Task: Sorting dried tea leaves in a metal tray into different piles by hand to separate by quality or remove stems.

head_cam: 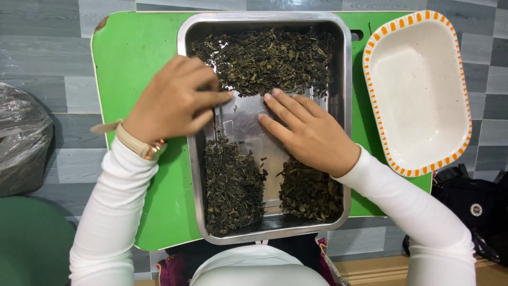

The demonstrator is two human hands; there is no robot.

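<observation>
A steel tray (343, 106) sits on a green board (137, 58) and holds dried dark green leaves. One heap of leaves (264, 55) fills the far end. Two smaller heaps lie at the near end, one on the left (233, 185) and one on the right (309, 193), with bare metal between them. My left hand (172, 100) hovers over the tray's left side, fingers pinched together, seemingly on a thin stem. My right hand (307, 130) lies flat on the tray's middle, fingers spread and touching the edge of the far heap.
An empty white dish with an orange-striped rim (460, 79) stands to the right of the tray. A grey plastic bag (21, 137) lies at the left, a dark bag (471, 206) at the lower right. Grey plank flooring surrounds the board.
</observation>
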